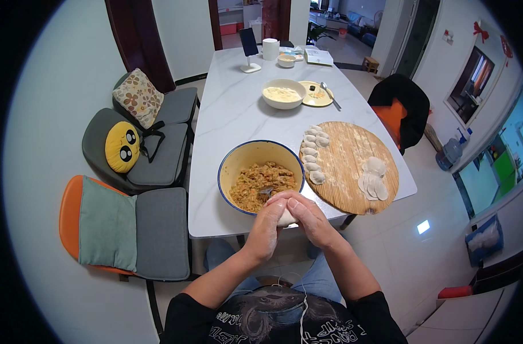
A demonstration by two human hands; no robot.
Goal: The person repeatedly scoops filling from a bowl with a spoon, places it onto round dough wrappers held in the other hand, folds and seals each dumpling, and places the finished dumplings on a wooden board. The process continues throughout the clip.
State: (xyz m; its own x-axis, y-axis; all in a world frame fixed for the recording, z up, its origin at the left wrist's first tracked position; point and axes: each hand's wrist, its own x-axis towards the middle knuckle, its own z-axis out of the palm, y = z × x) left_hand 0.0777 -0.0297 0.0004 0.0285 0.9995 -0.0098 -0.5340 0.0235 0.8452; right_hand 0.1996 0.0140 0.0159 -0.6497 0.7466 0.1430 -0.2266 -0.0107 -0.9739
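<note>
My left hand (268, 228) and my right hand (311, 221) are pressed together around a dumpling (287, 219), whose pale dough shows between the palms. They are over the table's near edge, by the rim of a blue-edged enamel basin (224, 189). Minced filling (265, 180) lies in the basin, with part of a metal utensil (266, 191) sticking out. To the right is a round wooden board (343, 159) dusted with flour. Several folded dumplings (309, 159) line its left side, and overlapping round dough wrappers (373, 180) lie on its right.
A bowl of flour (283, 103) stands farther back on the marble-patterned table (231, 107), beside a yellow plate or lid (315, 99) with a spoon (330, 94). Behind are a phone on a stand (249, 51) and a paper roll (270, 49). Chairs (162, 232) line the left.
</note>
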